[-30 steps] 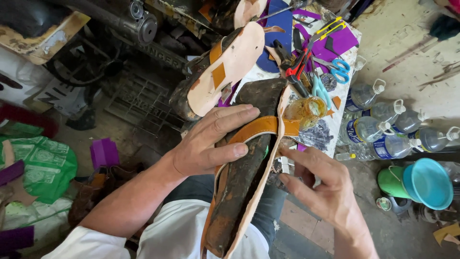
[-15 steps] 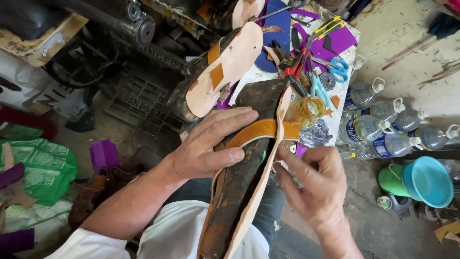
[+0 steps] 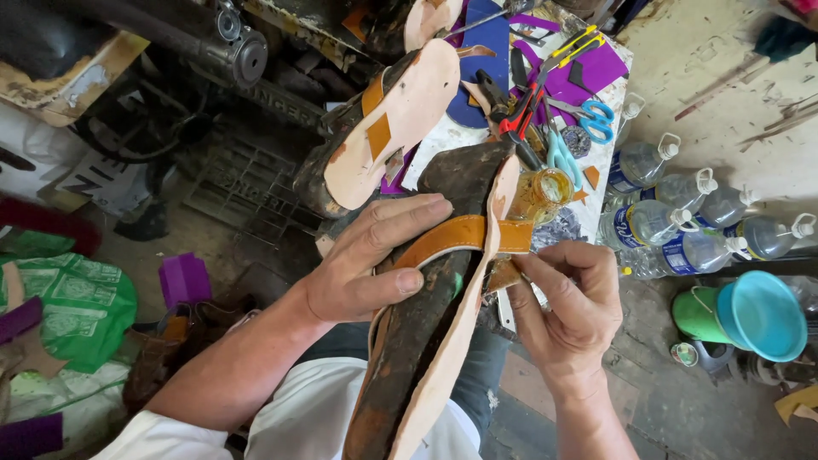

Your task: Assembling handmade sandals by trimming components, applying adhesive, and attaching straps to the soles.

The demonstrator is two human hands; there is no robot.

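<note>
1. Where the sandal [image 3: 426, 341] lies tilted across the lap, sole edge up, I see its dark worn underside facing my left hand and its pale insole edge running toward the right hand.
2. Across the sandal's upper part runs a tan leather strap [image 3: 460, 237], its end folded over the pale edge.
3. My left hand [image 3: 362, 264] rests on the sandal with fingers stretched along the strap and the thumb pressed against the dark sole.
4. My right hand [image 3: 567, 315] sits just beside the sandal's pale edge, fingertips drawn together, pinching the strap end there.
5. Just above the sandal stands a second sandal [image 3: 388, 128], pale sole outward, with tan strap tabs glued to it.
6. Beyond the sandal's toe lie red-handled pliers [image 3: 521, 115] and blue-handled scissors [image 3: 588, 119] on purple scraps.
7. Right of the sandal, well apart, stand clear plastic bottles [image 3: 682, 213] and a turquoise funnel [image 3: 758, 315].
</note>
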